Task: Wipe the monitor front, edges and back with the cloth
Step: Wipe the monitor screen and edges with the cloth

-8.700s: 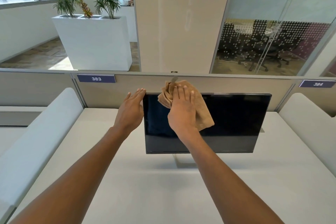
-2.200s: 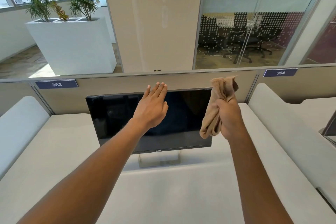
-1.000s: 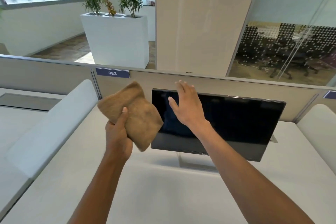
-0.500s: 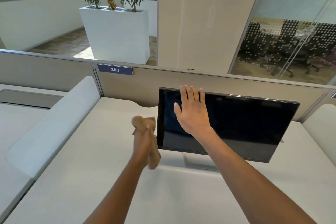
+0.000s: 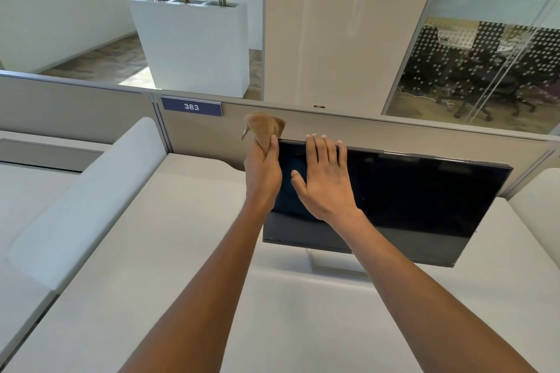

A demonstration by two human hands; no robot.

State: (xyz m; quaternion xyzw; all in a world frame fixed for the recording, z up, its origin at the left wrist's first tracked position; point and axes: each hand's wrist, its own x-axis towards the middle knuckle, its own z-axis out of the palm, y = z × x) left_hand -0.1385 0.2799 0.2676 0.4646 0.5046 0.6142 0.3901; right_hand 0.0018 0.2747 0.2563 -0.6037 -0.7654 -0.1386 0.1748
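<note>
1. The step in hand looks like the edge wipe. The left hand (image 5: 263, 174) grips the bunched tan cloth (image 5: 264, 129), fingers curled round it, at the upper-left corner of the monitor (image 5: 409, 197).
2. The cloth's free end stands up above that corner (whether it presses the side edge itself is hidden by the hand).
3. The right hand (image 5: 324, 182) lies flat on the dark screen with straight fingers, tips at the top edge. It holds nothing and seems to brace the panel.
4. The monitor stands on its silver stand (image 5: 333, 266) on the white desk (image 5: 181, 251), near the beige partition (image 5: 394, 136).
5. The next move probably calls for drawing the cloth along the edge or round to the back. That needs firm contact and the right hand bracing, so the screen does not swivel or tip.
</note>
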